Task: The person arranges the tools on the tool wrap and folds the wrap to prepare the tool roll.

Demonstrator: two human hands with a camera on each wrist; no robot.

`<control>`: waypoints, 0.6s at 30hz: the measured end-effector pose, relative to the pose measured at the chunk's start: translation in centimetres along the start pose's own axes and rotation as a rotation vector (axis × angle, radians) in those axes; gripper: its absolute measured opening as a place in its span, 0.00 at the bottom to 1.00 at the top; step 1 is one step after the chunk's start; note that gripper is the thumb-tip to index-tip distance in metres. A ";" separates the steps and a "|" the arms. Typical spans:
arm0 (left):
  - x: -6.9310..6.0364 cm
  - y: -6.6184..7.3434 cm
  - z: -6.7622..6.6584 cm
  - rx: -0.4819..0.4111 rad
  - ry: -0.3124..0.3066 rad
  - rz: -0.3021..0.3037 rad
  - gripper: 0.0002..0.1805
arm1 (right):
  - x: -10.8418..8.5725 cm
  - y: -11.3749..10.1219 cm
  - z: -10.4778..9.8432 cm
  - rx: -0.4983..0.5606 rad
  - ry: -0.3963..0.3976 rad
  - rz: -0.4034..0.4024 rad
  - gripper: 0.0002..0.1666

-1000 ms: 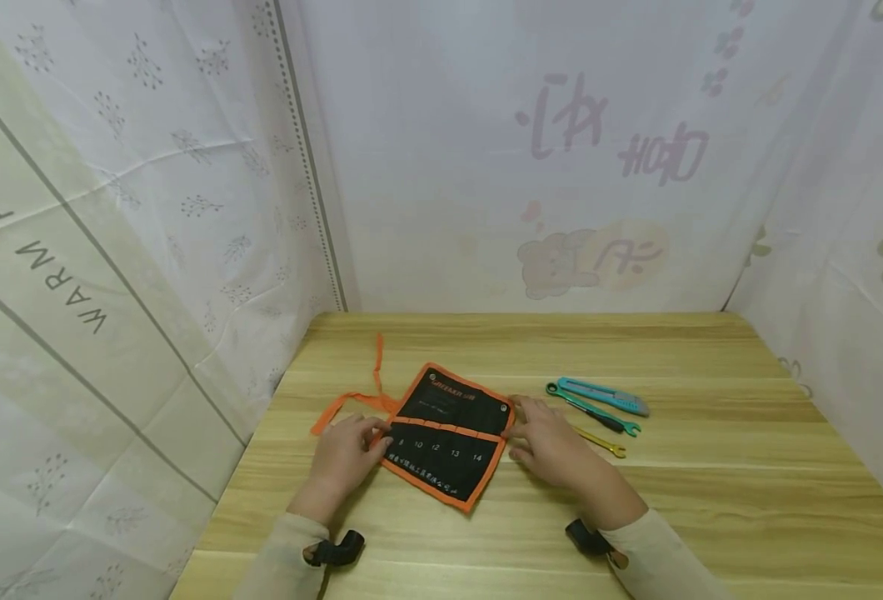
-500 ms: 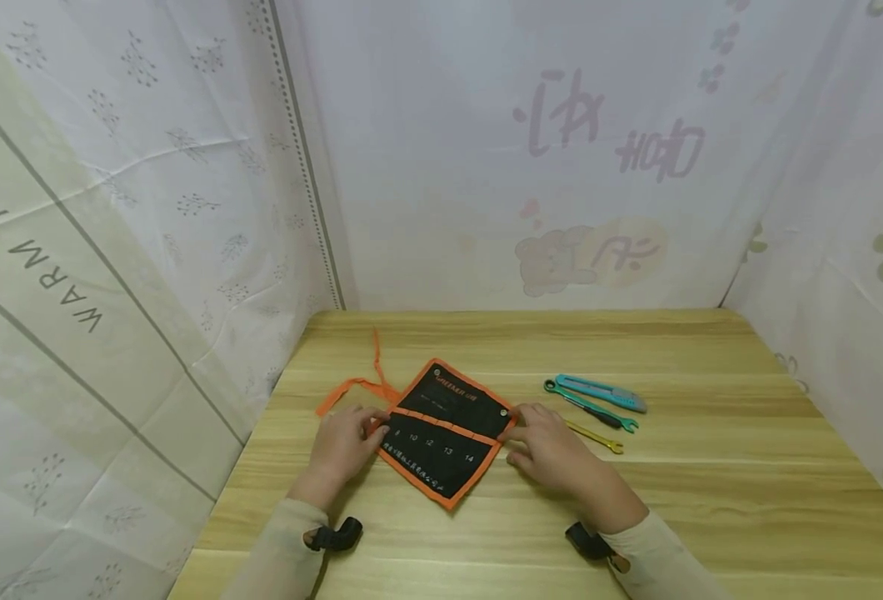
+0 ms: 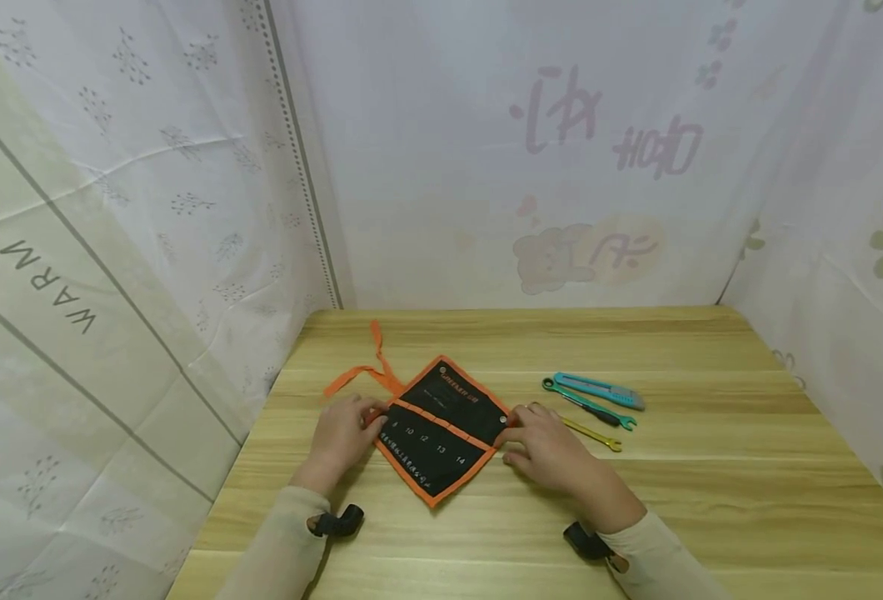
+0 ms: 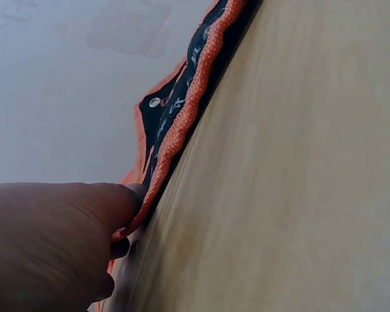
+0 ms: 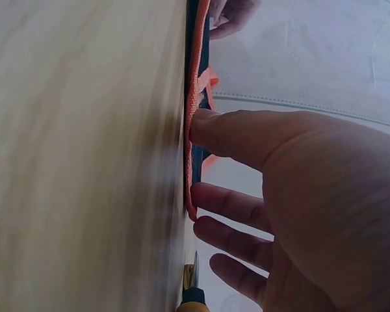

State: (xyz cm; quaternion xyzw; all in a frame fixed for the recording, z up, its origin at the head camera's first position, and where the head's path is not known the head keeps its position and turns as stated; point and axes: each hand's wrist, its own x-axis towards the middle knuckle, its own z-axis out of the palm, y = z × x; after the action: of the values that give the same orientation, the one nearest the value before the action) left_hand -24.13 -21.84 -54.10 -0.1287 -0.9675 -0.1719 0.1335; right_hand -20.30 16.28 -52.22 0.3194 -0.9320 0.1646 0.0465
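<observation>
A black tool pouch (image 3: 434, 450) with orange trim and numbered pockets lies flat and turned at a slant on the table. Two orange tie straps (image 3: 366, 371) trail from its far left side. Its left edge is pinched between the thumb and fingers of my left hand (image 3: 339, 439), as the left wrist view (image 4: 58, 234) confirms. On the opposite side, the thumb and fingertips of my right hand (image 3: 550, 446) touch the orange border with fingers extended and spread. The right wrist view shows the thumb (image 5: 227, 133) against that border.
Right of the pouch lie a teal utility knife (image 3: 599, 390), a green ratchet wrench (image 3: 587, 404) and a yellow wrench (image 3: 595, 435), partly behind the right hand. Patterned curtains (image 3: 441, 167) stand along the wooden table's (image 3: 711, 500) back and sides.
The pouch has turned clockwise, its near corner swinging left and its far corner right. Both hands have stayed at its edges. The view has shifted slightly.
</observation>
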 end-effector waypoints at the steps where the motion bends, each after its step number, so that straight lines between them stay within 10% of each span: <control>1: 0.0 0.0 0.0 0.001 0.002 0.002 0.09 | 0.0 0.0 0.0 0.004 0.004 0.003 0.08; 18: -2.3 0.9 -1.1 -0.092 -0.005 -0.078 0.16 | 0.8 1.5 0.6 0.051 0.197 0.210 0.14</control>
State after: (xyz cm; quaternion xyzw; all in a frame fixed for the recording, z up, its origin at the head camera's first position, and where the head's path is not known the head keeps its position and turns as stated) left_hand -21.46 -21.90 -53.60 -0.0974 -0.9632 -0.2207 0.1182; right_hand -21.79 16.72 -52.99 0.2037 -0.9467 0.2229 0.1123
